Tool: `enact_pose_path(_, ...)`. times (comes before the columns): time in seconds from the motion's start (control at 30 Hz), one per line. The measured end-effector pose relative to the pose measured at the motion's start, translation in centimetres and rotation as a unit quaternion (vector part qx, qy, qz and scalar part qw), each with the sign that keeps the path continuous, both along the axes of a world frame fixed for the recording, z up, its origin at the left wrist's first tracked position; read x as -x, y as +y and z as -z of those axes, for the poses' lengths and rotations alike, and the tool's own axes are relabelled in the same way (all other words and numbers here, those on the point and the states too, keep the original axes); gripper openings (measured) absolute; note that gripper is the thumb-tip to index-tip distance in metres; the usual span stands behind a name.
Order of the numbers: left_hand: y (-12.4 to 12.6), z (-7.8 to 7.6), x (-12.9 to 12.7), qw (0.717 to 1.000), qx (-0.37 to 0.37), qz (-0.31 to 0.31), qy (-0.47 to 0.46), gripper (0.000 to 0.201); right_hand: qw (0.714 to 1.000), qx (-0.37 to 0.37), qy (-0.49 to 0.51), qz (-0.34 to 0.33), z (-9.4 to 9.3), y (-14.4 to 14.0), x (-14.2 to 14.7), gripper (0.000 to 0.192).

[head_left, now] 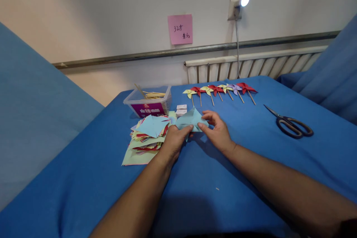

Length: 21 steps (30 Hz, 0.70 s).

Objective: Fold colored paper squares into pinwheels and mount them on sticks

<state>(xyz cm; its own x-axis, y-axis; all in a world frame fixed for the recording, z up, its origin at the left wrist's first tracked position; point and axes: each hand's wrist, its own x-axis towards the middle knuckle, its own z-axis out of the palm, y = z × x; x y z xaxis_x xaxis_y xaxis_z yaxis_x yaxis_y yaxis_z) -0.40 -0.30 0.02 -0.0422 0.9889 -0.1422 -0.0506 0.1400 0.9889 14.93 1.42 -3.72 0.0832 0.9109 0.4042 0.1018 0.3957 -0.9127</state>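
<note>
A light blue sheet of paper (190,118) with cut, partly bent corners is held above the table between my two hands. My left hand (176,137) grips its lower left side, thumb on top and fingers underneath. On the right edge, my right hand (217,130) pinches the paper between thumb and fingers. Just left of my left hand lies a stack of coloured paper squares (152,126), a light blue one on top. Two small white boxes (181,109) stand right behind the held paper.
A clear plastic tub (147,108) holds thin wooden sticks at the back left. Several finished paper pinwheels (216,90) lie in a row at the back. Black-handled scissors (290,124) rest on the right of the blue-covered table (251,145). A radiator (256,65) lines the wall.
</note>
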Motion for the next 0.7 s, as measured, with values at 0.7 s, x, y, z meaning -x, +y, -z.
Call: enact_pose_path(0.7, -0.5, 0.4, 0.5, 0.986, 0.017, 0.135, 0.095, 0.015, 0.942, 0.188, 0.151, -0.233, -0.3, 1.6, -1.8, 0.049)
